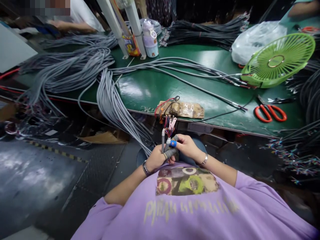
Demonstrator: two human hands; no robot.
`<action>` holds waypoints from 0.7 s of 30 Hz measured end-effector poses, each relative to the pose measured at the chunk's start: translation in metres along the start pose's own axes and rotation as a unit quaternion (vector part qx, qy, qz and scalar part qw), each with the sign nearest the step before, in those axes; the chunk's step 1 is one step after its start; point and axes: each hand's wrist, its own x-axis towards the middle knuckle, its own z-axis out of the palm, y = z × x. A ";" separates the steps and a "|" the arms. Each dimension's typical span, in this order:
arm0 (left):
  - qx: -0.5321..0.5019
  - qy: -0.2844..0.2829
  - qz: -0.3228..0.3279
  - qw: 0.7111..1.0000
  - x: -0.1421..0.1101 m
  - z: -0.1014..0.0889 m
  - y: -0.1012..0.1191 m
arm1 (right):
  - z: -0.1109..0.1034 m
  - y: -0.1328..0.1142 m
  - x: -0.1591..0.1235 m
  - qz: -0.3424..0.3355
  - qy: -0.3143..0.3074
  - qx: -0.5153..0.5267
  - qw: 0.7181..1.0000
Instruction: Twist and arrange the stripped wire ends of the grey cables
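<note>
My left hand is closed round grey cables, their stripped ends pointing up and away from me. Thin coloured wires fan out from the cable ends, next to a pale pink clip. My right hand pinches at the top of one cable, close beside the left; a blue band and grey covers wrap some fingers. Just beyond the hands, a wooden block with red and black leads sits at the table edge. What lies between the fingertips is partly hidden.
Grey cable bundles cover the green table at left and hang over its edge. Orange-handled scissors, a green fan, a plastic bag and a bottle stand or lie around. Another person's arm shows far left.
</note>
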 end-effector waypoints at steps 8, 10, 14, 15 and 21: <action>-0.108 0.100 0.059 0.987 0.000 0.001 -0.003 | -0.006 0.015 0.001 0.125 0.106 0.191 0.968; -0.107 0.111 0.068 0.986 0.002 0.000 -0.007 | -0.006 0.011 -0.002 0.119 0.049 0.165 0.978; -0.085 0.081 0.053 0.992 0.007 -0.003 -0.014 | 0.000 0.002 -0.002 0.058 -0.024 0.084 0.994; -0.075 0.066 0.043 0.994 0.008 -0.004 -0.014 | 0.001 0.000 -0.001 0.045 -0.032 0.064 0.996; -0.044 0.025 0.009 0.999 0.005 -0.008 -0.003 | -0.005 -0.009 0.005 -0.023 -0.085 -0.097 0.991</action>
